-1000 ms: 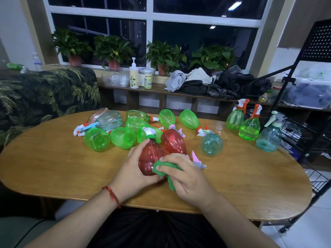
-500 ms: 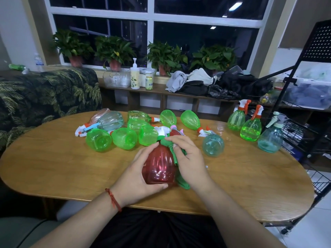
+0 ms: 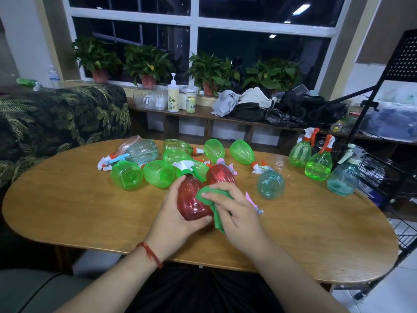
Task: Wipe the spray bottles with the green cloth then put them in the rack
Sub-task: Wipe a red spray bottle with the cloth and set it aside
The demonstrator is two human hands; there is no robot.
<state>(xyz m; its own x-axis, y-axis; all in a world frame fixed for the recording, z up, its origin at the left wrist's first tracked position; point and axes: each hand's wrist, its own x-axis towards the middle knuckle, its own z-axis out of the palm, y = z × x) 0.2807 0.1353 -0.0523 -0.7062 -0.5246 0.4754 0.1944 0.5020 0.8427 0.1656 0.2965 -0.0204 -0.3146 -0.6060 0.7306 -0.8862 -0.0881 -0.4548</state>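
Red translucent plastic fills the middle of the view: a red spray bottle [image 3: 191, 201] with a white trigger and a green collar. It is tilted, its nozzle pointing toward the far edge of the tabletop [image 3: 79, 211]. The bottle sits over the middle of the wood, a little toward the near edge; whether its base touches the surface I cannot tell.

The left hand [image 3: 178, 220] grips it from the left, with the fingers curled round the body and the thumb under the base. The right hand [image 3: 239, 213] holds a bunched green cloth [image 3: 214, 204], fingers clenched on it, and presses it against the bottle's right side.

Just behind, a second red bottle [image 3: 222, 176] lies on its side. A teal bottle [image 3: 270, 185] lies to the right of the hands. Toward the far edge lie a cluster of green bottles [image 3: 159, 173] and a pale clear bottle [image 3: 142, 151].

At the far right corner three bottles stand upright: two green upright bottles [image 3: 300, 152] with orange-and-white triggers, and a teal upright bottle [image 3: 344, 177] nearest the right edge. The black wire rack [image 3: 404, 57] stands just beside that edge, off the tabletop.
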